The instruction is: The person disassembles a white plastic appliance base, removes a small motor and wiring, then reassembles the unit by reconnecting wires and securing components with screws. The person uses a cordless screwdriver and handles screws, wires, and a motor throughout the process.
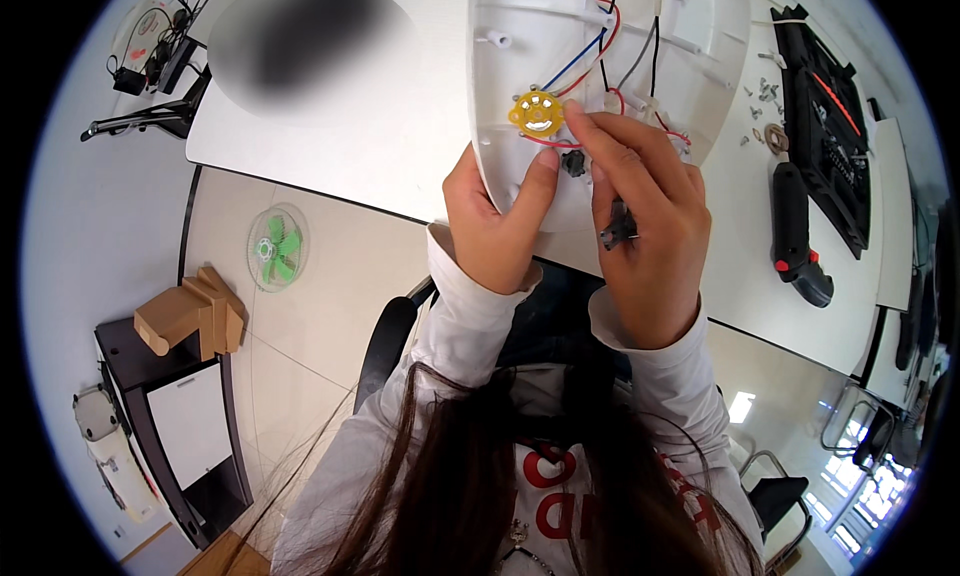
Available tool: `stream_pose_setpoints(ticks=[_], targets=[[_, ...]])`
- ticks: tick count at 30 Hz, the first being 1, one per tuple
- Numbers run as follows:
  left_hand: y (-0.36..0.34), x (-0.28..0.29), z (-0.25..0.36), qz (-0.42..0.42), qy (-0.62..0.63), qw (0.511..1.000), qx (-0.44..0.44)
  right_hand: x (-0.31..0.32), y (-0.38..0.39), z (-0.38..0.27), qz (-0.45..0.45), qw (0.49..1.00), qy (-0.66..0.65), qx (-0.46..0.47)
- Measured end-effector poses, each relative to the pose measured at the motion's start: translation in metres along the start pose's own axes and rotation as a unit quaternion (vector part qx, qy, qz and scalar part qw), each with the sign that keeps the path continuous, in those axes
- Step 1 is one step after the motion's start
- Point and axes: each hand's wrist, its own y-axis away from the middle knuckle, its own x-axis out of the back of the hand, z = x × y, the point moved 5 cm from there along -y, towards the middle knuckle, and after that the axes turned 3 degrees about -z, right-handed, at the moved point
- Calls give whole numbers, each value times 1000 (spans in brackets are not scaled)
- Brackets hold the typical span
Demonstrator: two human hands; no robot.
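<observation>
A white plastic housing, open side up, is tilted over the table edge in front of me. My left hand grips its lower left rim, thumb inside and fingers behind. Mounted inside is a round yellow part, with red, blue, black and grey wires around it. Just below sits a small black knob-like piece. My right hand is closed, its index fingertip at the yellow part's right edge. A small dark piece, whose kind I cannot make out, is held in its curled fingers.
Right on the white table are a black tool case, a black cordless screwdriver and loose screws. A blurred round shape lies upper left. A green fan and cardboard boxes stand left.
</observation>
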Motion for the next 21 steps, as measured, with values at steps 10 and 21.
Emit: stream_pose_setpoints(ticks=[10, 21], targets=[[2, 3, -3, 6, -5, 1000, 25, 0, -1, 9, 27, 999, 21, 39], [2, 4, -5, 29, -57, 998, -20, 0, 12, 10, 104, 993, 36, 38]])
